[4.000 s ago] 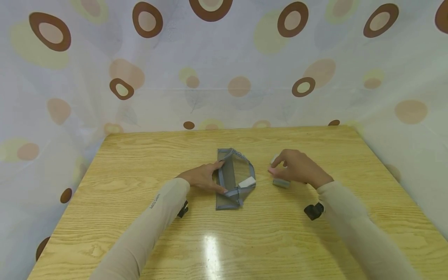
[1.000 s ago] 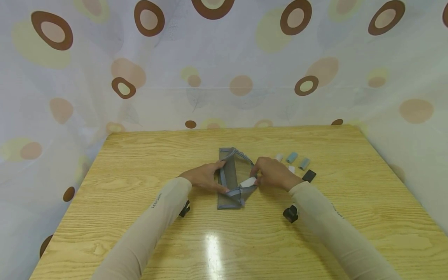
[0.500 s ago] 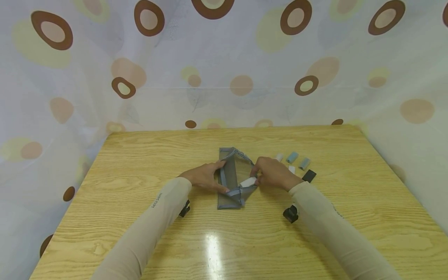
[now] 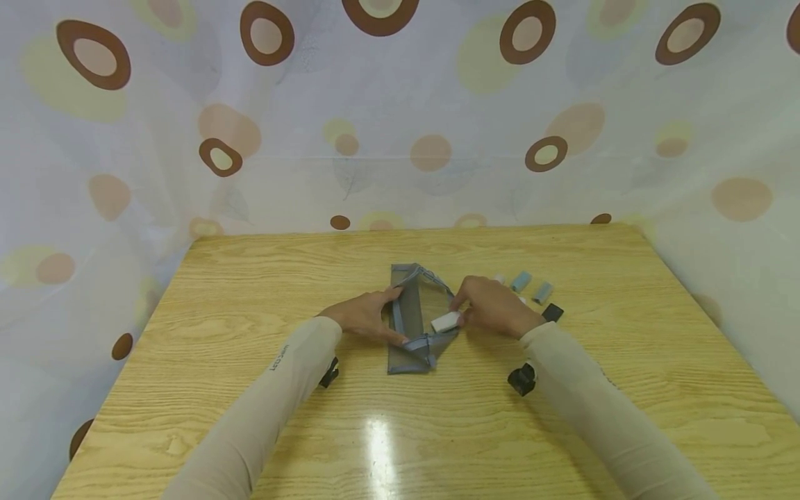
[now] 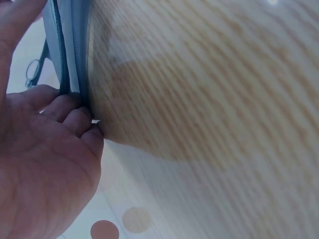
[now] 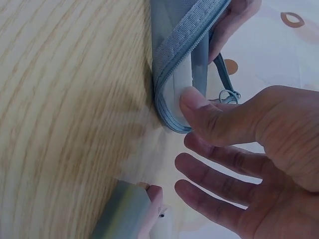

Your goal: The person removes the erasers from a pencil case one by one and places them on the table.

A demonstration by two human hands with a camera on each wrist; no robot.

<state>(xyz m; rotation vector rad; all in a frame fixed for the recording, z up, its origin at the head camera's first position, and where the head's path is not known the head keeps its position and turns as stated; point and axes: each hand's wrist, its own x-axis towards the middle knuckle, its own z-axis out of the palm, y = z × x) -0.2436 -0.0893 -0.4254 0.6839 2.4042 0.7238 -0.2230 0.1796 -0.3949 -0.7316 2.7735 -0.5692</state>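
Observation:
A grey mesh zip pouch (image 4: 409, 309) lies on the table with its mouth spread wide. My left hand (image 4: 365, 316) grips its left side; in the left wrist view the curled fingers (image 5: 75, 112) hold the zipped edge. A white eraser (image 4: 445, 322) sits inside the mouth, at the right end. My right hand (image 4: 496, 305) pinches this eraser, the thumb (image 6: 194, 99) pressed on its face in the right wrist view. Its index finger is mostly hidden there, and the other fingers spread outside the pouch.
Right of the pouch lie a blue block (image 4: 521, 281), a grey-blue block (image 4: 542, 292) and a black block (image 4: 553, 312). Pale pieces are partly hidden behind the right hand. A pink piece (image 6: 151, 206) shows in the right wrist view. A patterned curtain (image 4: 400, 187) hangs behind the table.
Since four seconds ago, my right hand has moved left from the small blocks to the pouch. In the last half second the white eraser has shifted slightly upward at its fingers. The left hand stays put.

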